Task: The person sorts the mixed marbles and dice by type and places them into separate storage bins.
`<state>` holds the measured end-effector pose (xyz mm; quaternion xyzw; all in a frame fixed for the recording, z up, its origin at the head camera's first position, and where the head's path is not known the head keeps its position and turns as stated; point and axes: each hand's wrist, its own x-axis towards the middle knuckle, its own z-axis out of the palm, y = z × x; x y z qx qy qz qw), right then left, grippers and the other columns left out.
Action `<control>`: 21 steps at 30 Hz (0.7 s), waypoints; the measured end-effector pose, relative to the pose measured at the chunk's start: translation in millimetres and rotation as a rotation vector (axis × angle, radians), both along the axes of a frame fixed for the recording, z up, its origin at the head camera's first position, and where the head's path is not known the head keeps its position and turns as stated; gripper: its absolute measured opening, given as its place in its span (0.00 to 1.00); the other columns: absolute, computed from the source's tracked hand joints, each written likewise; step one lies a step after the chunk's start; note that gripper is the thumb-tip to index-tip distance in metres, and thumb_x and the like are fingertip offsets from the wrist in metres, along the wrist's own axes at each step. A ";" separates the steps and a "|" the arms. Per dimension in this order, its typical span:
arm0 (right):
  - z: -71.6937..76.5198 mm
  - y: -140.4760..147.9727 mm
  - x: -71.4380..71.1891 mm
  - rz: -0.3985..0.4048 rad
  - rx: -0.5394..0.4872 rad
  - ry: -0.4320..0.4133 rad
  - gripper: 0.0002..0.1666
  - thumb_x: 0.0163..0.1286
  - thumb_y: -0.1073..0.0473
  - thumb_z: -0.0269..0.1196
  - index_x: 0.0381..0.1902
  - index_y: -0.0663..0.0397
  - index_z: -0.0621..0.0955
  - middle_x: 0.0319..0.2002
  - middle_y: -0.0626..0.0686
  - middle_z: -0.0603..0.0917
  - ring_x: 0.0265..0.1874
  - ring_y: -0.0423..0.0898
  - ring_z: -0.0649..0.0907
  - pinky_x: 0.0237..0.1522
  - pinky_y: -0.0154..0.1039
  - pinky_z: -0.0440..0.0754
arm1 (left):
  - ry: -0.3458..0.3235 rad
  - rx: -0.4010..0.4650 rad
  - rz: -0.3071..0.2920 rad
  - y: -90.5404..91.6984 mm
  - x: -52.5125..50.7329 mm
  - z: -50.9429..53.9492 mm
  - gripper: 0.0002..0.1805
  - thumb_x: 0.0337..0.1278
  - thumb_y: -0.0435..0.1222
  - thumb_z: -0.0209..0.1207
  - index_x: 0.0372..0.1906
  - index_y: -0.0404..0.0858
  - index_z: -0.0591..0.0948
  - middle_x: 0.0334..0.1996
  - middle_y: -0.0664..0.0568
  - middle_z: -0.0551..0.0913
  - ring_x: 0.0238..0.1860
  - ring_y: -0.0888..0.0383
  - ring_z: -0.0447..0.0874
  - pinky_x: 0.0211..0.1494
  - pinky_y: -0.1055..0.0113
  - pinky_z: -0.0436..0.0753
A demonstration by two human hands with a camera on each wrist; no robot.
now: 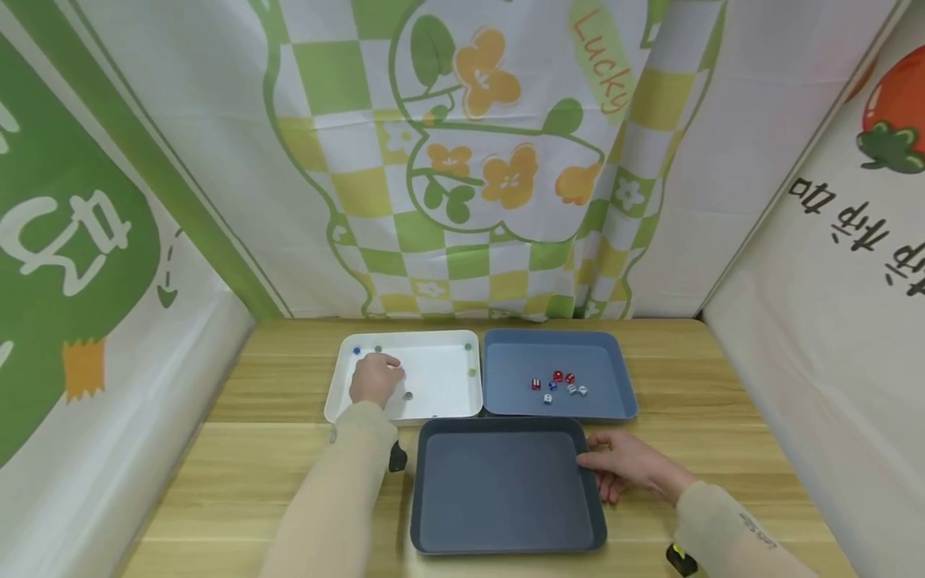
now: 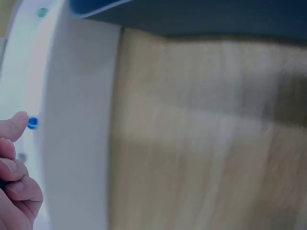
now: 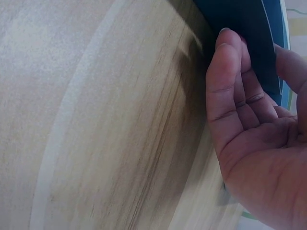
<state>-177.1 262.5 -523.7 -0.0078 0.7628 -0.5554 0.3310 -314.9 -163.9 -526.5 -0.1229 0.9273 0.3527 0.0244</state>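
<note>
My left hand (image 1: 376,379) is over the white tray (image 1: 441,373), its fingers bent. The left wrist view puts the thumb close beside a blue marble (image 2: 32,123); whether the fingers hold anything is hidden. Several small marbles lie about the white tray, among them a green marble (image 1: 468,347), a yellow-green marble (image 1: 472,372) and a greyish marble (image 1: 408,395). With my right hand (image 1: 625,464) I grip the right side of the dark grey tray (image 1: 506,490), thumb over the rim and fingers against its outer wall. That tray has nothing in it.
At the back right, a blue-grey tray (image 1: 513,357) holds several red, white and blue dice (image 1: 558,376). It stands beside the white tray, and the dark tray is in front of both. Wooden tabletop (image 1: 694,409) surrounds them, with a patterned curtain (image 1: 433,265) behind.
</note>
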 end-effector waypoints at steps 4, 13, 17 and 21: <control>0.6 2.0 0.1 0.009 0.000 -0.001 0.22 0.75 0.55 0.63 0.55 0.69 0.75 0.21 0.56 0.83 0.15 0.43 0.82 0.18 0.37 0.86 | 0.042 0.023 -0.041 -7.2 0.0 15.1 0.15 0.66 0.38 0.63 0.53 0.37 0.88 0.55 0.41 0.87 0.39 0.48 0.87 0.33 0.61 0.84; -0.6 3.2 1.5 0.012 0.029 0.013 0.22 0.76 0.53 0.63 0.54 0.68 0.75 0.21 0.56 0.84 0.15 0.42 0.82 0.17 0.37 0.85 | 0.072 0.096 -0.141 -48.5 10.6 66.9 0.18 0.73 0.40 0.58 0.58 0.34 0.84 0.30 0.45 0.83 0.23 0.57 0.75 0.22 0.68 0.74; 1.4 4.1 1.6 -0.007 0.037 0.023 0.28 0.77 0.49 0.62 0.58 0.70 0.74 0.23 0.57 0.84 0.16 0.43 0.82 0.18 0.38 0.86 | 0.054 0.109 -0.156 -72.9 22.1 91.5 0.21 0.76 0.41 0.55 0.62 0.32 0.81 0.26 0.47 0.82 0.22 0.57 0.77 0.20 0.68 0.76; 6.7 8.7 0.2 -0.019 0.044 0.039 0.30 0.78 0.44 0.59 0.56 0.69 0.75 0.24 0.58 0.85 0.17 0.44 0.83 0.20 0.41 0.87 | 0.045 0.055 -0.179 -93.6 39.7 112.1 0.24 0.77 0.44 0.52 0.65 0.31 0.78 0.24 0.47 0.82 0.21 0.56 0.78 0.21 0.66 0.78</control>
